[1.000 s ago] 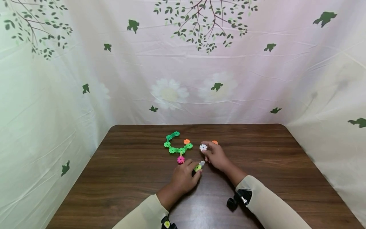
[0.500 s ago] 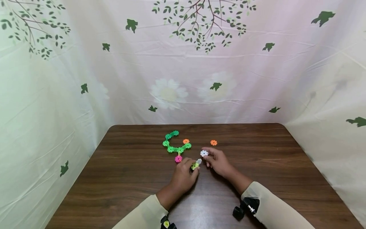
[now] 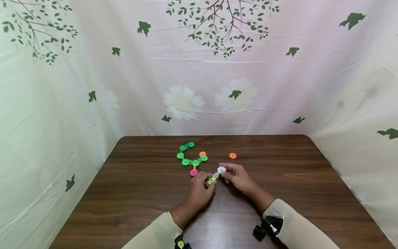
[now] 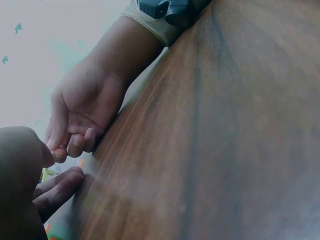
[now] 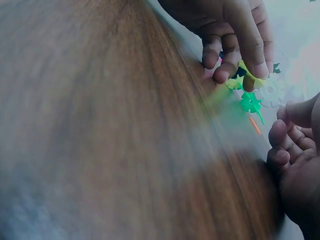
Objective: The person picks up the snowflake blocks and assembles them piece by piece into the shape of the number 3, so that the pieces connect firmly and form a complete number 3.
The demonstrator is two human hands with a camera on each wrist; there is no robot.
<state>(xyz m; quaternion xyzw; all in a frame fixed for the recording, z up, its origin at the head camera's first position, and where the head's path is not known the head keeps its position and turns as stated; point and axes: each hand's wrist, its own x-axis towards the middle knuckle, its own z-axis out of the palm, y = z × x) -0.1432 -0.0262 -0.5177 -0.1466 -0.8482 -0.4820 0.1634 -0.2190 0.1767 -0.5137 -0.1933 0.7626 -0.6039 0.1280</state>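
Observation:
My left hand pinches a yellow-green notched flower disc between thumb and fingers. A grey flower disc is joined to it on the right side. Between the thumb and index finger of my right hand is a white flower disc, whose lower left edge meets the grey one. Just beyond my left fingers lies a pink disc, linked to a curved chain of green discs. In the right wrist view both hands face each other, the left thumb over the yellow-green disc.
An orange disc sits by the right end of the green chain. Another orange disc lies alone beyond my right hand. The brown wooden table ends at a printed cloth backdrop.
My right hand has come down toward me with the white disc, bringing it from apart to the grey disc's edge. The lone orange disc is now uncovered. My left hand has shifted slightly left.

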